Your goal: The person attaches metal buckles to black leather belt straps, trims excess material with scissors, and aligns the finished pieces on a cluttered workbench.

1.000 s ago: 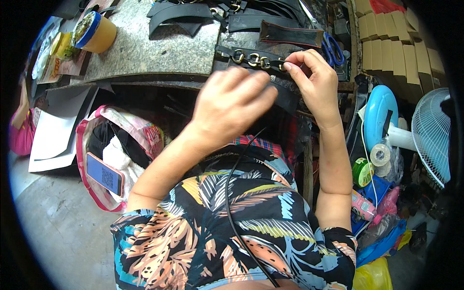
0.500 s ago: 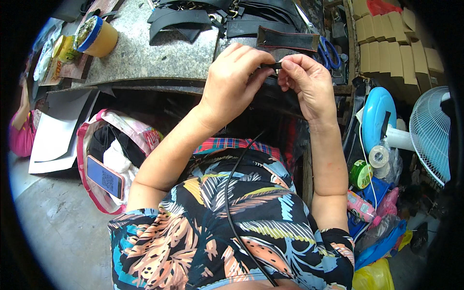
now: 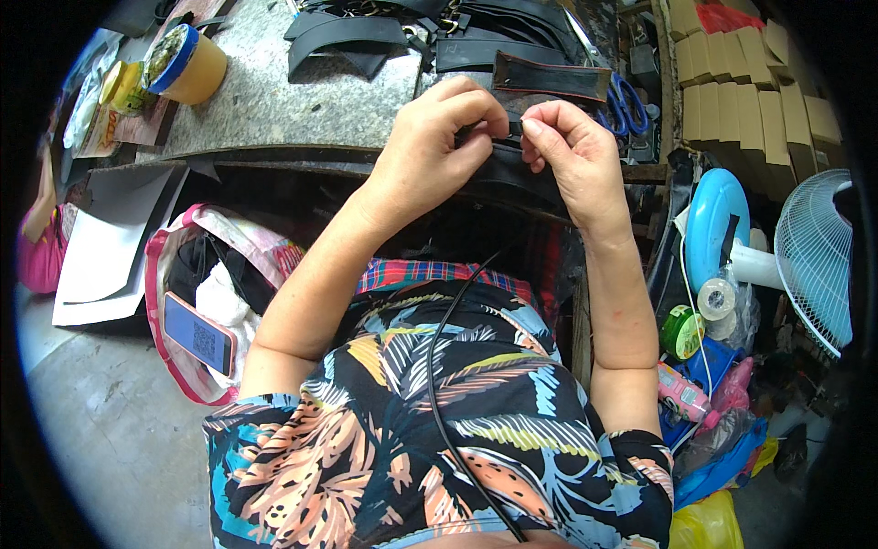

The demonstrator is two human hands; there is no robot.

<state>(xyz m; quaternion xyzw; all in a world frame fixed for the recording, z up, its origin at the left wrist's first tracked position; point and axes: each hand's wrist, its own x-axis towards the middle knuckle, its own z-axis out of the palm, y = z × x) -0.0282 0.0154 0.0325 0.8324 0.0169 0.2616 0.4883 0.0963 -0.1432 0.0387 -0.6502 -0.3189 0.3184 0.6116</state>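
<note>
Both my hands are raised at the near edge of the worktable [image 3: 265, 101]. My left hand [image 3: 439, 137] is closed, thumb toward the curled index finger, with something dark between them that I cannot make out. Just to its right, my right hand [image 3: 574, 151] pinches thumb and index together; whatever they hold is too small to name. A narrow gap separates the fingertips. Beyond the hands lie black leather-like straps [image 3: 498, 53], some with metal rings, and a black strip with reddish edges [image 3: 551, 77]. Blue-handled scissors [image 3: 627, 105] rest beyond my right hand.
A blue-rimmed tub [image 3: 190, 66] and a yellow-lidded jar [image 3: 126, 87] stand at the far left. A phone [image 3: 198, 334] lies on an open bag [image 3: 157, 274]. On the right are a fan [image 3: 814, 261], stacked cardboard pieces [image 3: 745, 110] and tape rolls [image 3: 715, 297].
My hands have drawn slightly apart. The small black strip that spanned my fingertips is now mostly hidden. My left fingers are more curled.
</note>
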